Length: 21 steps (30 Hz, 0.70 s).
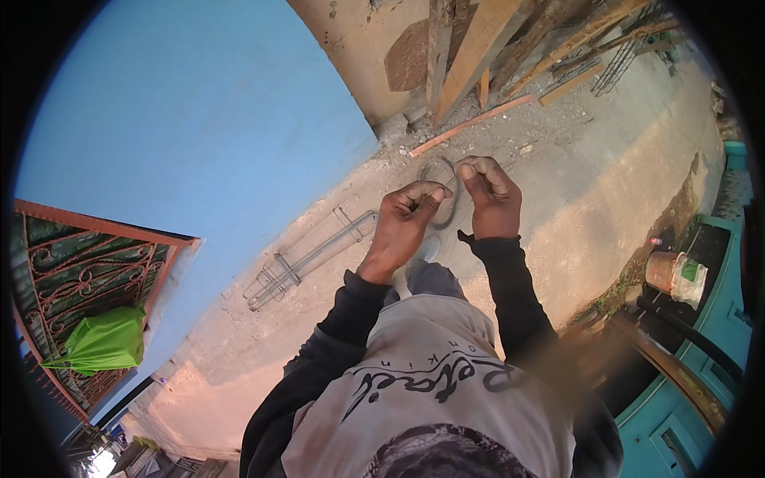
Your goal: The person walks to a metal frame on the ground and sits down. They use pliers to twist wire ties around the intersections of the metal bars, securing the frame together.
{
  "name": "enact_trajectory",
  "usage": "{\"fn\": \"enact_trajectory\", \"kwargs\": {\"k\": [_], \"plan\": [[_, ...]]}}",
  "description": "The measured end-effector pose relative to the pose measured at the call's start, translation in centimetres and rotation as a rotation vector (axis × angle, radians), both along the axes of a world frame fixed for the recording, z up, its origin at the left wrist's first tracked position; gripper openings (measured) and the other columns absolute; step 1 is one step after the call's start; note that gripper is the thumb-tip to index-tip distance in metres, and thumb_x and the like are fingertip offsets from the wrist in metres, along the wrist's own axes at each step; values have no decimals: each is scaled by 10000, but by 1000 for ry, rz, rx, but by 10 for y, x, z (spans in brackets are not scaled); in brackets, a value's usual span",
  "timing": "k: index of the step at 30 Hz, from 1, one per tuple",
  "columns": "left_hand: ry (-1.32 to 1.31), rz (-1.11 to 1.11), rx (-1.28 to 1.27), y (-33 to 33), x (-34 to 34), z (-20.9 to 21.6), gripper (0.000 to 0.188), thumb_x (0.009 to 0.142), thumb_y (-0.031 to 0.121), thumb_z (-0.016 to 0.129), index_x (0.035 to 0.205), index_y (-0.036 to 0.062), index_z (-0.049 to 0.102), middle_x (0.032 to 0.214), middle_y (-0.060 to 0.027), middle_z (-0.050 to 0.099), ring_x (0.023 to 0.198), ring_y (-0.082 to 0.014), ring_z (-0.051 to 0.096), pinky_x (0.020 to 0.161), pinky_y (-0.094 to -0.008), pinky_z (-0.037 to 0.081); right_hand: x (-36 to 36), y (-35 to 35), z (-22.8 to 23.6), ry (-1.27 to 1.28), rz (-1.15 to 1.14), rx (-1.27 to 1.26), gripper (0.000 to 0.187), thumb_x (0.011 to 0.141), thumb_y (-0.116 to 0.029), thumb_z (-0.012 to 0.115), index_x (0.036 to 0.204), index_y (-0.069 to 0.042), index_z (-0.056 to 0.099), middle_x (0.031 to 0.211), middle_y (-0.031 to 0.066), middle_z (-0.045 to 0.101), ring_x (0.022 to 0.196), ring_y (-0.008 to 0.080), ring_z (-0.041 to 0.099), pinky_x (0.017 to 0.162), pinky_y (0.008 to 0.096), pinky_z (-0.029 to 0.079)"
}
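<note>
My left hand (405, 225) is raised in front of my body, its thumb and index finger pinched together. Slightly higher and to the right, my right hand (492, 199) makes a similar pinch, fingers curled. Whatever is between the fingertips is too thin to make out. A loop of grey wire (454, 209) shows behind and between the hands; I cannot tell whether it is held or lies on the ground. Left of my left hand, a frame of bent steel rods (315, 248) lies on the concrete. The two hands are apart.
A blue wall (207, 103) rises at the left, with a rusty window grille (88, 275) and green cloth (103, 341). Timber planks (478, 56) lean at the back; a reddish wooden strip (472, 125) lies before them. At right stand a bucket (665, 271) and a teal structure (637, 405).
</note>
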State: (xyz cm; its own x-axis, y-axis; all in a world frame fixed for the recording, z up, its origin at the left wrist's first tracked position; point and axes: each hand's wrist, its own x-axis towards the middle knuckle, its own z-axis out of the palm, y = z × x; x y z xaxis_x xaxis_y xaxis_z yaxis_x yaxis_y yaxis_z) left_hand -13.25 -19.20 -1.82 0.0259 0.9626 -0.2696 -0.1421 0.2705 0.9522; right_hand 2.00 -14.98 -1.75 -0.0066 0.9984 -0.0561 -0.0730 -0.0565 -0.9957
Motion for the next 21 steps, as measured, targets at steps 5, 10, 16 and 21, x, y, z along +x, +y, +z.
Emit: {"fn": "enact_trajectory", "kwargs": {"k": [5,10,16,21], "plan": [[-159,253,-47,-43,-49,4,196,1012,225,646,1016,41,713,660,89,451,540,-15,324,477,-220,236,-60,-16,6,146,254,-118,202,961,-177,680,1092,-31,727,902,3,682,795,92,572,768,244,468],[-142,367,-14,-95,-92,2,187,1012,219,642,1011,44,708,660,91,432,537,-12,308,472,-218,237,-111,-59,0,22,320,-207,226,944,-182,696,1094,-15,722,885,5,691,764,86,557,715,249,454],[-306,540,-57,-150,-120,3,175,1008,195,644,1013,28,696,667,85,462,536,-12,323,469,-214,251,-161,-112,4,-51,314,-162,177,932,-151,696,1040,-11,711,878,4,681,760,83,560,707,249,452],[-375,601,-55,-185,-140,6,178,1003,189,647,1023,17,690,656,89,455,515,-7,309,453,-211,238,-186,-152,12,-208,289,246,99,894,-94,704,964,-24,693,1003,38,706,921,167,603,831,314,478]]}}
